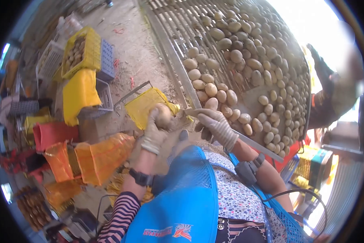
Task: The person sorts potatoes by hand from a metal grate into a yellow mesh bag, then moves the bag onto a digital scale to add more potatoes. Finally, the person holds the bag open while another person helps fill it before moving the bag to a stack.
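Observation:
My left hand [154, 131], in a pale knit glove, is closed around a potato [164, 115] held up away from the sorting table. Beneath it is a yellow bag or basket [143, 107] with a metal frame. My right hand [215, 124], also gloved, is over the metal edge of the sorting table [178, 69]. Its fingers reach to the left and nothing shows in them; their undersides are partly hidden. Loose potatoes [210, 90] lie just beyond that hand, and many more cover the slatted table.
Yellow crate [81, 52] of potatoes and a crate draped in yellow cloth [80, 95] stand at left. Orange mesh bags [97, 160] and a red container [54, 135] are below them. A person's dark sleeve [332, 101] appears across the table at right.

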Motion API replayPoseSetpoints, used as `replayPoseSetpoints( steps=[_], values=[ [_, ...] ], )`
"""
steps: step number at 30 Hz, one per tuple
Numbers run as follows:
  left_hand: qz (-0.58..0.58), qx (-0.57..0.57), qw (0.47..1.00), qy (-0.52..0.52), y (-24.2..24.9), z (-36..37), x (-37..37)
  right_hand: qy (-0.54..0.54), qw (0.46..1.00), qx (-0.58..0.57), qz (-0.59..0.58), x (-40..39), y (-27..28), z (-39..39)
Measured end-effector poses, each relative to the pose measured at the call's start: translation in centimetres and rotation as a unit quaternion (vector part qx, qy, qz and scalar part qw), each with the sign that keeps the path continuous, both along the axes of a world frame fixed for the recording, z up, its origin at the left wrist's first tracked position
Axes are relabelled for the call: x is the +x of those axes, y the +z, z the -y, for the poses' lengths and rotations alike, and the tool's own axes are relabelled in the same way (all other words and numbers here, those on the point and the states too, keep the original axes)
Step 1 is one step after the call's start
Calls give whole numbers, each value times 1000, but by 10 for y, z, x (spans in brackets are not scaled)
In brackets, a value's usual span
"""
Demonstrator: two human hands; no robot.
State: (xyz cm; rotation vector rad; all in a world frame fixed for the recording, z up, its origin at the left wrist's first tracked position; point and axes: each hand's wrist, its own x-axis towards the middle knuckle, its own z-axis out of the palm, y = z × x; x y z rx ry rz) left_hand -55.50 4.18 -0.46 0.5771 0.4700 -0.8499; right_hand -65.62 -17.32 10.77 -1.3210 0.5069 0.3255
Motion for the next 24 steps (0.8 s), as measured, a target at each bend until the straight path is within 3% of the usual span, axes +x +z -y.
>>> replayPoseSetpoints(
  steps=[2, 4, 5, 7, 11, 13, 15, 16, 18, 20, 21, 22, 23, 24],
  values=[
    [-184, 108, 970, 114, -31, -12, 19, 29, 999, -34, -31, -8, -4, 19],
    [-144, 55, 972, 176, -45, -28, 7, -29, 998, -62, -11, -23, -11, 33],
    [-101, 7, 969, 226, -47, -32, -4, -20, 998, -66, -11, -30, -16, 42],
    [-102, 20, 961, 256, -49, -37, -44, 9, 997, -80, -17, -42, -9, 52],
    [-113, -4, 942, 317, -98, -48, -199, 96, 992, -60, -60, -66, -38, 58],
    [-195, 55, 871, 448, -128, -34, -288, 138, 986, -48, -86, -74, -63, 53],
    [-246, 108, 830, 489, -132, -24, -369, 178, 978, -72, -86, -86, -83, 39],
    [-233, 72, 815, 525, -138, -22, -406, 197, 973, -91, -80, -92, -89, 31],
    [-350, 65, 769, 531, -159, -21, -460, 214, 964, -116, -103, -105, -103, 17],
    [-386, 70, 749, 535, -178, -18, -502, 249, 958, -93, -109, -120, -128, 13],
    [-341, 37, 765, 545, -199, -21, -523, 258, 955, -88, -118, -126, -134, 24],
    [-303, -4, 782, 545, -214, -18, -544, 316, 944, -93, -32, -142, -182, 51],
    [-300, 22, 786, 540, -210, -18, -551, 317, 938, -140, -23, -155, -186, 44],
    [-281, 39, 811, 511, -207, -28, -534, 247, 953, -125, -126, -160, -154, 21]
  ],
)
